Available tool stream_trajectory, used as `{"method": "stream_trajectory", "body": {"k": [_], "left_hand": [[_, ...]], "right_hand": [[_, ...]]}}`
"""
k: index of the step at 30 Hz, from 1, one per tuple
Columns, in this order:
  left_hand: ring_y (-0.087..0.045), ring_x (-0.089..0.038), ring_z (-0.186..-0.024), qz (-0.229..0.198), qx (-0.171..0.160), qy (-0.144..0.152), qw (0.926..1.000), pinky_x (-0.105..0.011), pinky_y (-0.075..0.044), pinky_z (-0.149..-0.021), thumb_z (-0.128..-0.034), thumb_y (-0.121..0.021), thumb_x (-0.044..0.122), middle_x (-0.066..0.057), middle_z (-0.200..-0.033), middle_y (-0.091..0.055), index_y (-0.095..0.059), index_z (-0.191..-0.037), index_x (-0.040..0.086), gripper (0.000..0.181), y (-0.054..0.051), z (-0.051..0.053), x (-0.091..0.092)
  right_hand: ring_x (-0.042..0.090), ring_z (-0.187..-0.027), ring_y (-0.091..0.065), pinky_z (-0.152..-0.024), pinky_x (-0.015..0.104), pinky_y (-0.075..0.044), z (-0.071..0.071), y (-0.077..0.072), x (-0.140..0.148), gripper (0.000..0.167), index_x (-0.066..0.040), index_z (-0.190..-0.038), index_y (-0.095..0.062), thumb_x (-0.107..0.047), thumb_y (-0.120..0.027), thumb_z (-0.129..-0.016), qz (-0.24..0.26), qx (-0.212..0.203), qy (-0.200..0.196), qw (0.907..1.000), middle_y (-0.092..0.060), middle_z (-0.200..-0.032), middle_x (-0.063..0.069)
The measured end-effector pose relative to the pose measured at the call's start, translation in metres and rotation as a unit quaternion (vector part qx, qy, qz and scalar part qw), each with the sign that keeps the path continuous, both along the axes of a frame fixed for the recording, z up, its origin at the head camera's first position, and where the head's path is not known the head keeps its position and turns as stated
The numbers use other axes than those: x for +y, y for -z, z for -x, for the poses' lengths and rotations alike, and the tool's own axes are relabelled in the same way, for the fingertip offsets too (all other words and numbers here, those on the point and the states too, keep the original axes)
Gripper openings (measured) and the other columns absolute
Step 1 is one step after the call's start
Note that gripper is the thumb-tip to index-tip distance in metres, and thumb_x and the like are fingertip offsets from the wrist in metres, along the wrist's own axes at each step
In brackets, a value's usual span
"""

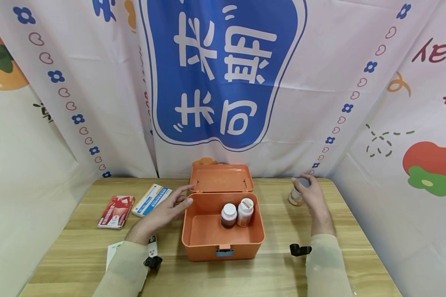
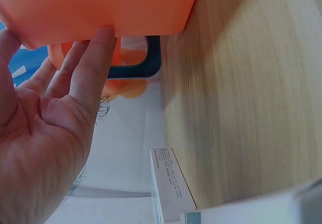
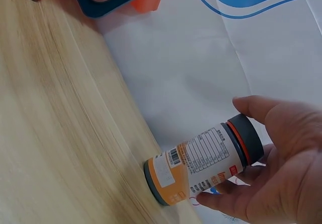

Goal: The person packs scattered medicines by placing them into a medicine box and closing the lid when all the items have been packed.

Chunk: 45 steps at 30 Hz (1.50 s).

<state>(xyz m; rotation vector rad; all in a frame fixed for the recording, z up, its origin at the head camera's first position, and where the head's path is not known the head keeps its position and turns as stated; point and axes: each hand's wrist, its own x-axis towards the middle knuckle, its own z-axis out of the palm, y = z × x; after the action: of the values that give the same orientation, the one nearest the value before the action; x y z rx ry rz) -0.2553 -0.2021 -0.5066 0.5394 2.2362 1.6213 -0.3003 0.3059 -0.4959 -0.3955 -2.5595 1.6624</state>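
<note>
An orange lidded box (image 1: 223, 252) stands with its lid (image 1: 222, 178) raised. Inside, on the right, are a white-capped dark bottle (image 1: 228, 216) and a white bottle (image 1: 245, 213). At the box's left side is my left hand (image 1: 169, 208); in the left wrist view its fingertips (image 2: 104, 38) meet the orange wall, fingers fairly straight. My right hand (image 1: 312, 196) is spread about a dark-capped bottle with a white and orange label (image 3: 201, 161), upright on the table. Its thumb is by the cap, with a slight gap visible, and other fingers lie beside or behind the bottle.
Left of the box lie a red medicine box (image 1: 116, 212) and a blue and white one (image 1: 151, 200). Another white pack (image 1: 112, 252) is partly hidden under the left forearm. Printed cloth (image 1: 223, 82) hangs along the table's far edge.
</note>
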Motion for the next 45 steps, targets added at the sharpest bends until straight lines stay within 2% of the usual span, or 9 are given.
{"method": "stream_trajectory", "body": {"k": [5,10,15,20,23,26,31,37,45], "left_hand": [[-0.061,-0.055,-0.157,0.002,-0.003,-0.002,1.0000,-0.064,-0.063,-0.122,-0.1271,-0.054,0.033,-0.036,-0.171,-0.055,-0.028,-0.185,0.014,0.067,0.001,-0.001,-0.001],[-0.059,-0.056,-0.159,0.002,-0.009,-0.002,1.0000,-0.065,-0.062,-0.124,-0.1271,-0.055,0.035,-0.036,-0.174,-0.053,-0.028,-0.186,0.015,0.068,0.001,-0.001,-0.001],[-0.058,-0.055,-0.160,0.002,-0.016,-0.004,0.9999,-0.066,-0.061,-0.125,-0.1273,-0.054,0.036,-0.035,-0.174,-0.052,-0.028,-0.186,0.017,0.067,0.001,-0.001,-0.001],[-0.058,-0.054,-0.161,0.010,-0.022,-0.011,0.9996,-0.065,-0.061,-0.125,-0.1271,-0.054,0.039,-0.032,-0.175,-0.053,-0.029,-0.186,0.020,0.067,0.001,-0.001,-0.001],[-0.056,-0.055,-0.163,0.014,-0.023,-0.012,0.9996,-0.065,-0.061,-0.125,-0.1270,-0.054,0.040,-0.033,-0.176,-0.051,-0.029,-0.186,0.020,0.067,0.001,-0.001,-0.002],[-0.055,-0.055,-0.164,0.012,-0.025,-0.013,0.9995,-0.065,-0.060,-0.126,-0.1268,-0.055,0.040,-0.032,-0.177,-0.050,-0.029,-0.186,0.021,0.067,0.000,-0.001,-0.002],[-0.056,-0.055,-0.163,0.012,-0.020,-0.010,0.9997,-0.066,-0.060,-0.126,-0.1268,-0.055,0.041,-0.033,-0.176,-0.051,-0.029,-0.186,0.020,0.068,0.000,-0.001,-0.001],[-0.056,-0.054,-0.163,0.013,-0.021,-0.012,0.9996,-0.065,-0.060,-0.125,-0.1268,-0.055,0.041,-0.032,-0.175,-0.052,-0.029,-0.186,0.021,0.067,-0.001,-0.002,-0.001],[-0.056,-0.055,-0.162,0.007,-0.022,-0.010,0.9997,-0.066,-0.060,-0.126,-0.1269,-0.055,0.039,-0.033,-0.175,-0.052,-0.029,-0.186,0.020,0.067,0.000,-0.001,-0.001]], "right_hand": [[0.052,-0.182,-0.018,-0.152,0.063,-0.016,-0.004,0.001,0.007,0.079,0.005,-0.178,-0.037,-0.029,-0.074,-0.117,0.000,-0.003,-0.026,0.9997,-0.023,-0.192,0.033],[0.058,-0.181,-0.016,-0.149,0.068,-0.026,-0.011,-0.001,0.013,0.086,0.003,-0.182,-0.028,-0.029,-0.074,-0.117,-0.011,-0.023,-0.049,0.9985,-0.011,-0.194,0.034],[0.056,-0.174,-0.031,-0.139,0.065,-0.043,-0.013,-0.001,0.018,0.089,0.003,-0.183,-0.025,-0.028,-0.075,-0.116,-0.008,-0.032,-0.051,0.9982,-0.020,-0.191,0.036],[0.054,-0.170,-0.040,-0.136,0.061,-0.047,-0.014,0.000,0.021,0.088,0.005,-0.181,-0.025,-0.027,-0.075,-0.116,-0.008,-0.034,-0.054,0.9979,-0.026,-0.187,0.038],[0.053,-0.168,-0.044,-0.131,0.054,-0.052,-0.014,0.000,0.023,0.085,0.005,-0.179,-0.028,-0.028,-0.075,-0.116,-0.012,-0.034,-0.054,0.9979,-0.029,-0.186,0.038],[0.053,-0.165,-0.048,-0.120,0.038,-0.058,-0.015,0.001,0.024,0.083,0.006,-0.177,-0.030,-0.027,-0.076,-0.116,-0.015,-0.029,-0.055,0.9980,-0.032,-0.184,0.037],[0.053,-0.167,-0.049,-0.105,0.016,-0.055,-0.016,0.000,0.024,0.080,0.005,-0.175,-0.034,-0.026,-0.077,-0.115,-0.017,-0.016,-0.054,0.9983,-0.033,-0.184,0.035],[0.048,-0.164,-0.051,-0.096,0.008,-0.050,-0.017,-0.005,0.021,0.080,0.002,-0.176,-0.036,-0.030,-0.077,-0.115,-0.009,-0.005,-0.051,0.9986,-0.035,-0.185,0.032],[0.054,-0.167,-0.049,-0.094,0.006,-0.053,-0.017,-0.012,0.015,0.079,0.002,-0.176,-0.036,-0.029,-0.076,-0.116,-0.001,0.013,-0.060,0.9981,-0.035,-0.185,0.032]]}}
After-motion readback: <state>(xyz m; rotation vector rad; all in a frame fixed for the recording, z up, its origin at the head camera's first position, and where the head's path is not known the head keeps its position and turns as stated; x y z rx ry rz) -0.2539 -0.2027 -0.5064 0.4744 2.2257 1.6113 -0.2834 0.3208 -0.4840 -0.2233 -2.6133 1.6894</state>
